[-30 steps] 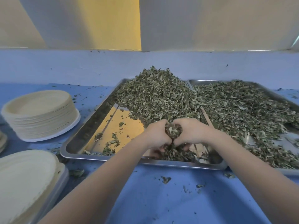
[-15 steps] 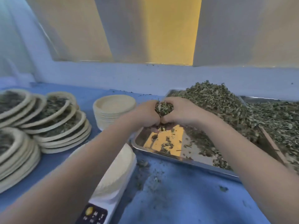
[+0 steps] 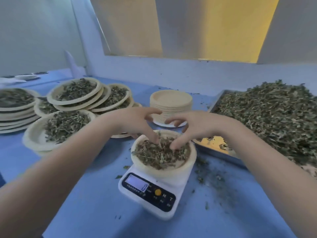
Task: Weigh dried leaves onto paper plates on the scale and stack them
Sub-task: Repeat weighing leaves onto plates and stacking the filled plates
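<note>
A blue table (image 3: 89, 203) runs to a pale wall. Near its front edge sits a white scale (image 3: 151, 191) carrying a paper plate (image 3: 187, 166) of dried leaves (image 3: 159, 154). Both hands hover over this plate, fingers spread and released, fingertips touching the leaves: left hand (image 3: 137, 121), right hand (image 3: 195, 126). Toward the left edge, filled plates (image 3: 75, 93) stand in overlapping stacks. Behind the hands is a stack of empty plates (image 3: 171, 104). At the right edge lies a metal tray (image 3: 216, 150) heaped with leaves. Bare table lies open in front of the scale.
</note>
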The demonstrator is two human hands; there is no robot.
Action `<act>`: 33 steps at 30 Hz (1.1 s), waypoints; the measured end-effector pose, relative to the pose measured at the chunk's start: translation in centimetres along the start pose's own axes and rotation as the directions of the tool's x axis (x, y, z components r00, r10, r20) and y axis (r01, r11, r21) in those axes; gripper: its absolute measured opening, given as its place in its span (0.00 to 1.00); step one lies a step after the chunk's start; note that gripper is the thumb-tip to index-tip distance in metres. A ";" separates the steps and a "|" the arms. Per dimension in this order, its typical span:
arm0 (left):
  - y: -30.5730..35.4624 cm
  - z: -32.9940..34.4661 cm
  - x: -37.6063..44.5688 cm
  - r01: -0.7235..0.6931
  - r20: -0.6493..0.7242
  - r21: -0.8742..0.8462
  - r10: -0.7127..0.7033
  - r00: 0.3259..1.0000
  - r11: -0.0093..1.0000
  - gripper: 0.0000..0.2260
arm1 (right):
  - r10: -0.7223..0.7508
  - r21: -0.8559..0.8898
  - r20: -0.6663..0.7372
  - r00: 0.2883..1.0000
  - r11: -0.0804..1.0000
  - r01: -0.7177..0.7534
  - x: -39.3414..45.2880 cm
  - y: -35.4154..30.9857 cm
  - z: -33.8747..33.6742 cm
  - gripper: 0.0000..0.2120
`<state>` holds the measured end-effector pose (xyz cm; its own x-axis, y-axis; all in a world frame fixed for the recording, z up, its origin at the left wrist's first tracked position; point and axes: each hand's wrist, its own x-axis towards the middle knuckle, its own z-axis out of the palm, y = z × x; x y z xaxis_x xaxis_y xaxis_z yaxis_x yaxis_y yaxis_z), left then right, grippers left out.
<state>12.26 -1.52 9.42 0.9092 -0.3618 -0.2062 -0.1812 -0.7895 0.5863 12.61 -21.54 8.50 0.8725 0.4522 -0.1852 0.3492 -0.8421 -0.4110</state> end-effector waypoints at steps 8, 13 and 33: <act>-2.6 4.0 0.8 -0.250 -0.340 -0.314 0.137 0.930 0.916 0.18 | -0.070 0.191 -0.259 0.963 0.974 0.122 1.3 0.2 3.0 0.22; -3.6 5.6 1.2 -0.352 -0.457 -0.338 0.175 0.872 0.873 0.18 | -0.079 0.165 -0.347 0.934 0.976 0.144 1.8 -0.8 4.3 0.18; -6.3 7.1 1.0 0.019 -0.359 -0.322 -0.141 0.923 0.946 0.19 | 0.045 0.006 0.179 0.983 0.999 -0.047 0.5 2.3 3.0 0.68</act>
<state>11.68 -0.40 -0.04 0.9990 -0.0445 0.0087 -0.0334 -0.5943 0.8035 12.85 -22.39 4.72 0.8119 0.4590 -0.3608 0.3056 -0.8607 -0.4072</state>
